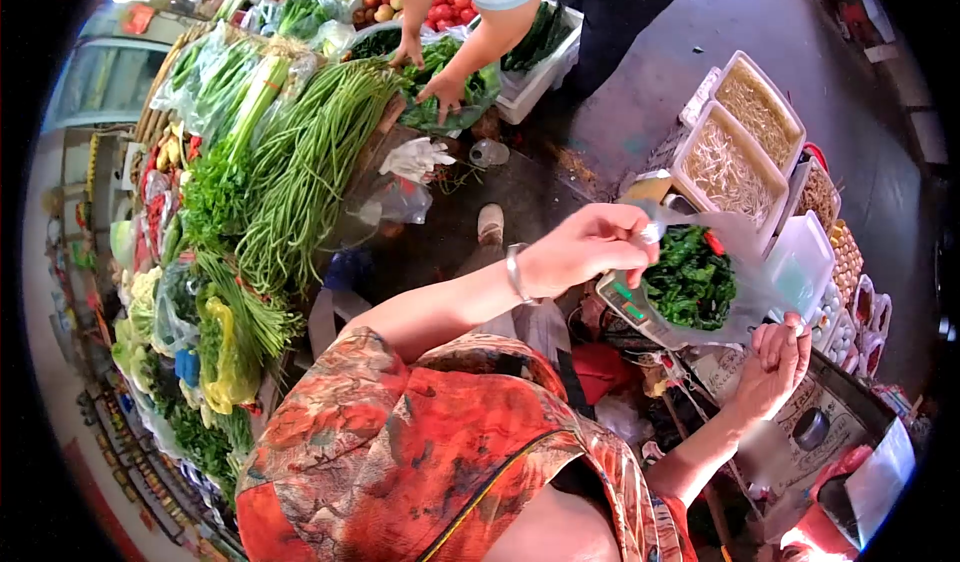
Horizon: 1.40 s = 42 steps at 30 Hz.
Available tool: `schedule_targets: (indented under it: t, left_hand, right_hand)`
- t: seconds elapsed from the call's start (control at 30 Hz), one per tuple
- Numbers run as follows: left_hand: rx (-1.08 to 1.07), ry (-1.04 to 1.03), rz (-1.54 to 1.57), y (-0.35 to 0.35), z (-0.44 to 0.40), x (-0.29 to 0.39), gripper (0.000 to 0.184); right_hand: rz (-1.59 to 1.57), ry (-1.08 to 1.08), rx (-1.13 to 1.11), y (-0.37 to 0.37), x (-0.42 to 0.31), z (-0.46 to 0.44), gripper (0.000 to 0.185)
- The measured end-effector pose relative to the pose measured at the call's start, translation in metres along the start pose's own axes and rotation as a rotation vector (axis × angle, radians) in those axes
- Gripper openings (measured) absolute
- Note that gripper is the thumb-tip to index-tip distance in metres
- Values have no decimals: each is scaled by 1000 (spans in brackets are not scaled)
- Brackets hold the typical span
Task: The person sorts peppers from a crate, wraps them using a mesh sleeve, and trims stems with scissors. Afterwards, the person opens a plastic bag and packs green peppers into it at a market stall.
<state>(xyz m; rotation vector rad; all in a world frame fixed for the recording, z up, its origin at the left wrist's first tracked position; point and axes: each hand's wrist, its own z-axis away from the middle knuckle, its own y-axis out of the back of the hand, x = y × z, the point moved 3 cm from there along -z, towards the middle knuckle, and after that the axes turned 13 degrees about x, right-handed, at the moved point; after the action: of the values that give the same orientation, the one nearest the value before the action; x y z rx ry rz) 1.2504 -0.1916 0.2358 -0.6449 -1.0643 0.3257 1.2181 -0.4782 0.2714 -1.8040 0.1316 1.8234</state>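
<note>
A clear plastic bag (755,307) lies spread between my hands. Dark green leafy vegetables (688,287) fill it, with a small red piece, perhaps chili, on top. My left hand (600,247), with a bracelet at its wrist, pinches the bag's upper left edge. At the lower right, my right hand (772,367) grips the opposite edge between closed fingers. Beneath the bag is a scale (625,302) with a lit display; the bag and greens hide most of its top.
White tubs (730,167) of pale sprouts stand right of the scale. Long green beans (320,162) and leafy bundles cover the left stall. Across from me, another person's hands (440,92) touch bagged greens (460,77). A white crate (545,62) of cucumbers stands beside them.
</note>
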Motion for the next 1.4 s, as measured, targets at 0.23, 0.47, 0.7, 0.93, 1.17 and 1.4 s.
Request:
schedule_targets:
  t: [0.23,0.47,0.7,0.93,1.17,1.4]
  left_hand:
    - [147,9,65,82,46,57,24]
    - [565,68,1,190,59,52,43]
    - [750,-19,114,270,39,48,39]
    - [848,2,179,310,34,52,42]
    - [894,34,195,335,31,47,46]
    - [905,29,191,350,24,41,47]
  right_hand:
    - [132,-272,45,-80,46,10,20]
    - [235,-525,-263,-143,173,0,27]
    - [303,-589,-313,-210,252,-7,30]
    - [312,-587,-355,-241,290,-16,29]
    - [335,-622,-338,-263,304,-21,32]
    - [374,-608,-359,-269,324,-35,32]
